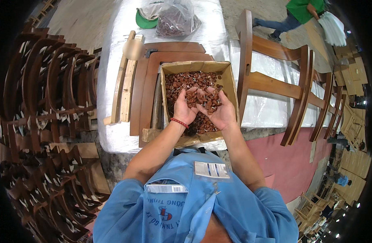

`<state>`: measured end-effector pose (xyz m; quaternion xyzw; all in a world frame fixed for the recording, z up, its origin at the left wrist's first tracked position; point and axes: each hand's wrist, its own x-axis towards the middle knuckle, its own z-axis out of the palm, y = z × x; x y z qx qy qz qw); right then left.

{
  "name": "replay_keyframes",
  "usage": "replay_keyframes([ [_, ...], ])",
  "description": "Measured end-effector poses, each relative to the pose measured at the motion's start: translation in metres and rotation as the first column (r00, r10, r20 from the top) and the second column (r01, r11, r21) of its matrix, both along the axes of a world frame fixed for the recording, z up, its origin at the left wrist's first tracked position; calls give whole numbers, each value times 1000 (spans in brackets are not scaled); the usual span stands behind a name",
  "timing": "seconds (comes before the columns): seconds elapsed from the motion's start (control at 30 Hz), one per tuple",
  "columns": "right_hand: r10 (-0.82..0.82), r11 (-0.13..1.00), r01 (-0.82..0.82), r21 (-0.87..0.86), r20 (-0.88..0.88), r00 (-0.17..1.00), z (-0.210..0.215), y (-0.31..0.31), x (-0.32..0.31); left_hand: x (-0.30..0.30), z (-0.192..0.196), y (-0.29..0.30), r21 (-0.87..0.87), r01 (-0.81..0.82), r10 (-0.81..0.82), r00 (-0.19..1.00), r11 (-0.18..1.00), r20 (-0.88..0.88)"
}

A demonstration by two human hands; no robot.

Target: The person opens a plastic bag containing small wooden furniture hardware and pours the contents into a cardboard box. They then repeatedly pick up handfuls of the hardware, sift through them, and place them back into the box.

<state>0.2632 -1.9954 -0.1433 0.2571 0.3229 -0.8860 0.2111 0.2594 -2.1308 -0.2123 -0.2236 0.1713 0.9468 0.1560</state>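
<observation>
Stacks of dark curved chair parts point(52, 81) stand well off to the left of the hands, and more of them fill the floor at the lower left, none of them touched. Nearer in, just left of the left hand, pale wooden slats point(125, 81) and brown seat frames point(147, 89) lie flat on the white-wrapped tabletop point(117, 133). The left hand point(183, 108), with a red bead bracelet at the wrist, is cupped palm up over the open cardboard box point(194, 67); its fingers curl loosely round a small heap of the little brown round pieces point(186, 81). Touching it at the fingertips, the right hand point(220, 113) is cupped the same way, so the two form one scoop holding a handful. Most of the pieces lie in the box under and beyond the hands, and it looks largely full, so I judge the work with them to be at an early point: one handful is lifted, nothing is set out or fitted anywhere in view. Beyond the box sits a clear bag point(177, 18) of similar dark pieces, beside a green cap point(144, 19). To the right of the hands a row of wooden chair frames point(291, 81) leans along the wrapped surface, and farther right a person in green point(299, 10) bends over other work.
</observation>
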Motion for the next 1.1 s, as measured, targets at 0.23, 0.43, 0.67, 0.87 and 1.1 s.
replay_keyframes([
  [0.23, -76, 996, 75, -49, -15, 997, -4, -7, 5, 0, -3, 0, 76, -40, 41, 999, 996, -2],
  [0.43, -161, 983, 155, -94, -64, 985, -6, -17, 12, 0, -2, 6, 127, -107, 95, 991, 986, 96],
  [0.67, -210, 978, 209, -18, -97, 973, -7, -24, 18, -1, -3, 8, 75, -111, 108, 993, 991, 52],
  [0.87, -208, 978, 211, 5, -142, 968, 2, -28, 26, -1, 0, 6, 130, -115, 116, 993, 985, -1],
  [1.1, -141, 986, 153, 62, -155, 978, 3, -25, 32, -2, -3, 4, 159, -109, 110, 994, 981, 5],
])
